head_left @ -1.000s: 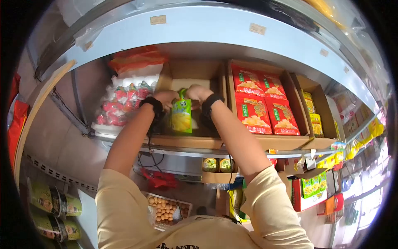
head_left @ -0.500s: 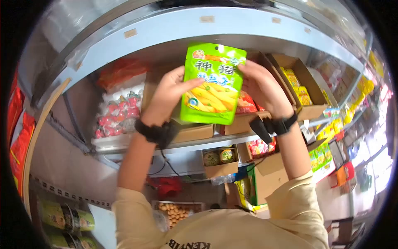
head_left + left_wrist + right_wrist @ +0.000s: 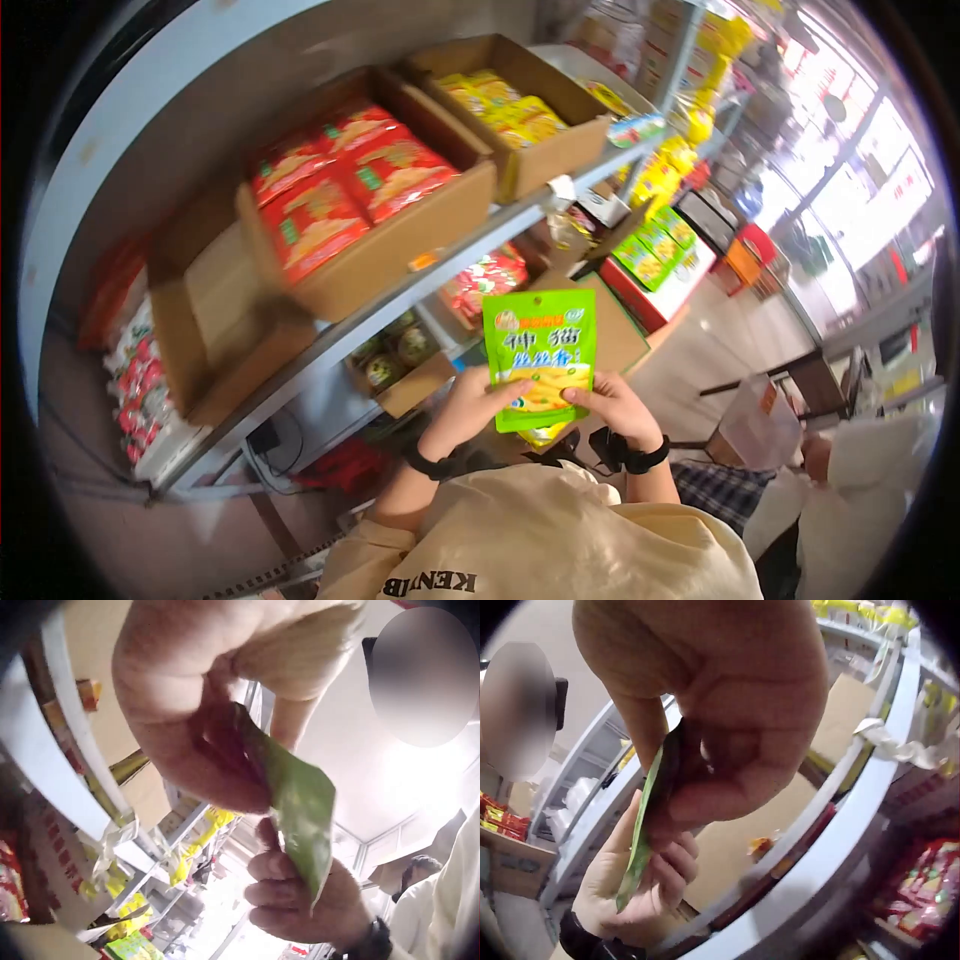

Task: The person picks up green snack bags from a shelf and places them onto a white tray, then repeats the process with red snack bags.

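Observation:
A bright green snack packet [image 3: 540,350] with yellow pictures and Chinese characters is upright in front of my chest, its printed face towards the head camera. My left hand [image 3: 472,408] pinches its lower left edge, thumb over the front. The lower right edge is gripped by my right hand [image 3: 622,410], with that thumb also on the front. In the left wrist view the packet [image 3: 304,810] appears nearly edge-on, running between both hands. The right wrist view also has the packet [image 3: 646,825] edge-on, the fingers curled behind it.
At left, the shelf holds an open carton [image 3: 215,335], a carton of red packets [image 3: 330,210] and another of yellow packets [image 3: 510,105]. Below are a small box of round jars [image 3: 395,360] and green packs [image 3: 655,250]. A person in white [image 3: 890,480] is at right.
The green packet came up out of the open carton in both hands, then down and away from the shelf towards my chest. The view has turned right.

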Demonstrator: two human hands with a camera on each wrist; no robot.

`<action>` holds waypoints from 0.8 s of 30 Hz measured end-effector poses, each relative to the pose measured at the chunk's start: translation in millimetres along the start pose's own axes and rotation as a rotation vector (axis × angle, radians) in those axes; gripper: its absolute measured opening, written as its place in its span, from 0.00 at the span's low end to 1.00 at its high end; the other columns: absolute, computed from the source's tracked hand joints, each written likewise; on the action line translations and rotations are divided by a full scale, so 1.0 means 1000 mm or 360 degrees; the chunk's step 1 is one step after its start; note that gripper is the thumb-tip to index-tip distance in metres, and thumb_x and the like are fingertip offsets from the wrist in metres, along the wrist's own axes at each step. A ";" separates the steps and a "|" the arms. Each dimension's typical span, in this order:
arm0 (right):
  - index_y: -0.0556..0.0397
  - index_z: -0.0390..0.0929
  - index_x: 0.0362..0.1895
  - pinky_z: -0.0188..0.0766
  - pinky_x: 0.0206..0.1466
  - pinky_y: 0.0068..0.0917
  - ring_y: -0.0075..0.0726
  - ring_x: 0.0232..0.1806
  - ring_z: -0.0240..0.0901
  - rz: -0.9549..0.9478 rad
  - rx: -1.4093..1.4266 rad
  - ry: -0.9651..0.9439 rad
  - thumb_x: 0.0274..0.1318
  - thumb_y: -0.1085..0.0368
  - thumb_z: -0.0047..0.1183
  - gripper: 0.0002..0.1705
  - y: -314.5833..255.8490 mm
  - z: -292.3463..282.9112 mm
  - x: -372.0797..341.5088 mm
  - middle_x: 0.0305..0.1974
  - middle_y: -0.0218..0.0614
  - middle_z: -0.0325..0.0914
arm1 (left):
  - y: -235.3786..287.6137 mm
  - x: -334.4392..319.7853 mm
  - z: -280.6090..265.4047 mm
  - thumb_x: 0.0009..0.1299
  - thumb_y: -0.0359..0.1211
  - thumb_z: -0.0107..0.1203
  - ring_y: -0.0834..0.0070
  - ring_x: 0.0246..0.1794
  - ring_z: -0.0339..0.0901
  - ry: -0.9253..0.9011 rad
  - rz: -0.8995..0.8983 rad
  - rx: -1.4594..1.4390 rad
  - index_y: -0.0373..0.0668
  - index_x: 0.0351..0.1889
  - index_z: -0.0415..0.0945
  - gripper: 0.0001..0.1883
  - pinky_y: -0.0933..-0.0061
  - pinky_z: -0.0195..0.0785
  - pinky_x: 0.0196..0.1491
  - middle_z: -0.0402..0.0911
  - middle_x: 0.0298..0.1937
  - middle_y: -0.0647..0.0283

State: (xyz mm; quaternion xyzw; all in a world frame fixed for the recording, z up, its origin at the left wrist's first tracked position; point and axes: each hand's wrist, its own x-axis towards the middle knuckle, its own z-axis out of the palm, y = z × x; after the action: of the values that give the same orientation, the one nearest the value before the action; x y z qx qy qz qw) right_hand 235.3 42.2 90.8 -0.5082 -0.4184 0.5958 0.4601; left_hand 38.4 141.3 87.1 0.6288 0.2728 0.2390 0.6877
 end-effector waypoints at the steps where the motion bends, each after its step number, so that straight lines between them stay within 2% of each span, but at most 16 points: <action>1: 0.61 0.73 0.46 0.66 0.45 0.20 0.20 0.39 0.70 0.0065 0.0042 0.0009 0.57 0.63 0.49 0.16 0.009 -0.009 -0.007 0.40 0.32 0.77 | -0.006 0.004 0.010 0.64 0.32 0.54 0.85 0.36 0.72 -0.0015 -0.0039 0.0089 0.34 0.42 0.75 0.12 0.80 0.66 0.40 0.79 0.37 0.65; 3: 0.61 0.73 0.46 0.66 0.45 0.20 0.20 0.40 0.70 0.0127 0.0120 0.0022 0.57 0.63 0.50 0.16 0.025 -0.031 -0.016 0.41 0.32 0.77 | -0.016 0.016 0.030 0.64 0.33 0.54 0.85 0.33 0.74 -0.0026 -0.0095 0.0270 0.34 0.41 0.75 0.12 0.79 0.67 0.38 0.80 0.35 0.64; 7: 0.61 0.72 0.47 0.66 0.47 0.20 0.21 0.41 0.70 0.0150 0.0219 0.0063 0.55 0.65 0.51 0.17 0.038 -0.080 -0.019 0.42 0.33 0.76 | -0.052 0.050 0.075 0.64 0.33 0.54 0.84 0.33 0.74 0.0019 -0.0120 -0.0093 0.33 0.41 0.76 0.13 0.80 0.67 0.36 0.81 0.35 0.63; 10: 0.61 0.72 0.48 0.65 0.48 0.21 0.22 0.42 0.69 0.0106 0.0267 0.0086 0.55 0.65 0.52 0.18 0.038 -0.126 -0.007 0.43 0.32 0.76 | -0.064 0.087 0.104 0.64 0.34 0.55 0.83 0.34 0.74 0.0174 -0.0102 -0.0105 0.32 0.41 0.75 0.14 0.80 0.67 0.36 0.81 0.35 0.64; 12: 0.60 0.72 0.48 0.65 0.49 0.22 0.23 0.43 0.69 0.0061 0.0338 0.0110 0.55 0.65 0.52 0.18 0.030 -0.164 0.002 0.43 0.32 0.76 | -0.065 0.115 0.126 0.64 0.33 0.55 0.84 0.36 0.74 0.0215 -0.0177 -0.0150 0.33 0.42 0.75 0.14 0.80 0.67 0.39 0.80 0.37 0.64; 16: 0.61 0.72 0.48 0.65 0.49 0.22 0.23 0.43 0.69 -0.0042 0.0150 0.0074 0.55 0.65 0.51 0.17 0.030 -0.250 0.016 0.43 0.33 0.75 | -0.070 0.179 0.176 0.64 0.32 0.54 0.84 0.38 0.73 0.0296 -0.0197 -0.0135 0.33 0.41 0.76 0.13 0.81 0.66 0.42 0.80 0.37 0.64; 18: 0.61 0.72 0.48 0.65 0.49 0.22 0.23 0.43 0.69 0.0034 0.0216 0.0020 0.55 0.64 0.52 0.18 0.028 -0.282 0.017 0.43 0.34 0.76 | -0.072 0.203 0.194 0.64 0.33 0.54 0.85 0.36 0.73 0.0302 -0.0189 -0.0013 0.33 0.41 0.76 0.12 0.81 0.66 0.40 0.80 0.36 0.64; 21: 0.62 0.72 0.47 0.66 0.47 0.21 0.22 0.43 0.69 -0.0043 0.0184 0.0092 0.54 0.65 0.52 0.17 0.028 -0.309 0.015 0.43 0.33 0.76 | -0.066 0.224 0.216 0.65 0.33 0.54 0.85 0.34 0.73 0.0324 -0.0150 -0.0073 0.32 0.40 0.76 0.13 0.82 0.66 0.39 0.80 0.34 0.64; 24: 0.62 0.73 0.46 0.66 0.46 0.20 0.22 0.42 0.69 0.0064 0.0212 -0.0041 0.54 0.65 0.53 0.17 0.032 -0.324 0.022 0.41 0.32 0.76 | -0.059 0.234 0.224 0.65 0.33 0.53 0.85 0.33 0.73 0.0374 -0.0174 -0.0086 0.32 0.40 0.76 0.13 0.82 0.66 0.38 0.80 0.34 0.63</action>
State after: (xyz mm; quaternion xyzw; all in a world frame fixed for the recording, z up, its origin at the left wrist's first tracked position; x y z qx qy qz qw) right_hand 551.0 66.7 11.8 -0.4771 -0.3733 0.6380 0.4754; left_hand 361.0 128.5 24.0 0.5621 0.3788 0.2805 0.6796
